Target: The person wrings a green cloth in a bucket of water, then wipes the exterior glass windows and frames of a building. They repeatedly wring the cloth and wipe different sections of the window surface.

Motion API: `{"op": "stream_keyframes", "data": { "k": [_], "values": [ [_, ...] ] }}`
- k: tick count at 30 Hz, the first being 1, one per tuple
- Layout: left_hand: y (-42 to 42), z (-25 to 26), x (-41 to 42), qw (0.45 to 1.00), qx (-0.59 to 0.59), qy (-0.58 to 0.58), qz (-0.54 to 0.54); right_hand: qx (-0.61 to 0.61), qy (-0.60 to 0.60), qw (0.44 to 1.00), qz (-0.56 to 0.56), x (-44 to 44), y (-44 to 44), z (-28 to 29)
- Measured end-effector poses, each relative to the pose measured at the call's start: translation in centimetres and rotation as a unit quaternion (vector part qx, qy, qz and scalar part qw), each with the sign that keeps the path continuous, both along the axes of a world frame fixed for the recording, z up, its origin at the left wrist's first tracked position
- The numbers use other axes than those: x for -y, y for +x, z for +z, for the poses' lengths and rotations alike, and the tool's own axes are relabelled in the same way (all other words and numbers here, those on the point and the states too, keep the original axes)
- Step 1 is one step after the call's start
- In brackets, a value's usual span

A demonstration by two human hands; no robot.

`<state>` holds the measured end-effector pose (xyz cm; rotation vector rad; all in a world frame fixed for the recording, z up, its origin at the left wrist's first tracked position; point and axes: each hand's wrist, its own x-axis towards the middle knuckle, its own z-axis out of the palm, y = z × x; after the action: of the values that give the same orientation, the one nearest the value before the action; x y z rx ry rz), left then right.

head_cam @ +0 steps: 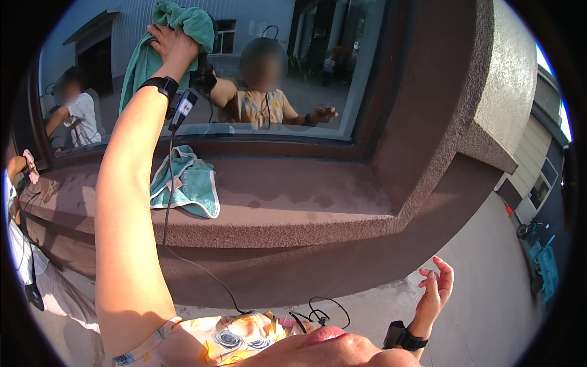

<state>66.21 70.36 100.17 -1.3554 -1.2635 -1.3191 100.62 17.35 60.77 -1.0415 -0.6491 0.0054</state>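
My left hand (176,46) is raised at the upper left, pressing a green towel (137,75) against the window glass (312,55). Its fingers are partly hidden in the cloth. A black strap with a small device circles that wrist, and a cable hangs from it. Below the window, a second green cloth with a white edge (199,183) lies crumpled on the brown sill (284,192). My right hand (438,284) hangs in the air at the lower right, fingers loosely bent, touching nothing. A black strap with a device is on its wrist too.
Another person (55,289) stands at the far left beside the sill, one hand near a pink cloth (31,166). A rough brown wall corner (486,158) juts out at the right. Beyond the paved ground (490,257) stands a blue cart (543,270). The glass shows reflections.
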Motion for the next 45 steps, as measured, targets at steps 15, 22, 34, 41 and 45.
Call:
{"op": "stream_keyframes", "data": {
  "k": [15,22,34,41,45],
  "values": [
    [23.8,-3.8,9.9,0.954,-0.288,0.011,-0.086,0.459,-0.101,0.859,-0.204,-9.3,10.5,5.4],
    [27.9,-7.7,11.4,0.798,-0.538,0.130,-0.239,0.554,-0.111,0.809,-0.159,-12.5,12.2,6.7],
    [37.6,7.0,10.6,0.946,-0.123,0.133,-0.268,0.590,-0.134,0.780,-0.158,-14.8,14.7,5.1],
    [43.6,6.3,10.0,0.855,-0.268,0.277,-0.348,0.592,-0.126,0.781,-0.155,-14.9,15.2,5.0],
    [40.0,0.7,10.7,0.863,-0.400,0.187,-0.245,0.590,-0.122,0.784,-0.149,-14.9,15.0,5.1]
  ]
}}
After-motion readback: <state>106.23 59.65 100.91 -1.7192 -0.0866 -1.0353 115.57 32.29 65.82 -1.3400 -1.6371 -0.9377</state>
